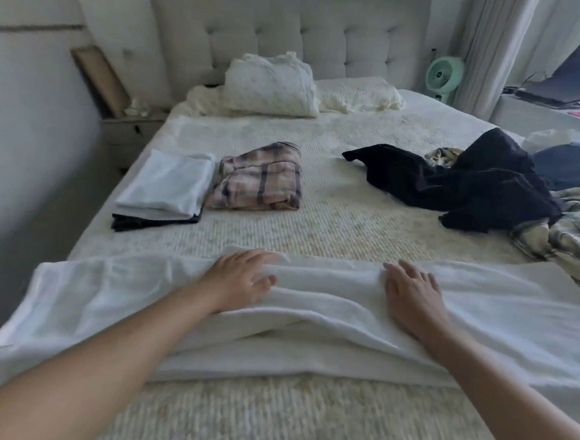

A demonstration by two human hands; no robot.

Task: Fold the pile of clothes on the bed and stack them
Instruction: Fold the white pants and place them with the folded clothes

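The fingers (260, 279) of the left hand (240, 278) lie loosely spread and nearly straight on a white sheet (326, 311), and the fingers (412, 273) of the right hand (413, 297) lie the same way a little to the right; neither hand grips the cloth, both rest flat on top of it with the palms down. The sheet is stretched across the near part of the bed (316, 221) from the left edge to the right, doubled over on itself so that a thick fold runs between and under the two hands. Farther up the bed on the left sits a folded stack: a white piece (167, 187) on top of a dark piece (151, 224). Just beside it to the right, touching or nearly so, lies a folded pink plaid garment (260, 180). Well apart, on the right side of the bed, is the unfolded pile: a dark garment (455, 186) sprawled over a pale plaid cloth (569, 236), with something blue (574, 164) behind them. Two white pillows (274, 84) lean near the grey padded headboard (294, 34). A small green fan (444, 74) stands past the bed's far right corner, and a laptop (573, 78) sits open on a table to the right.
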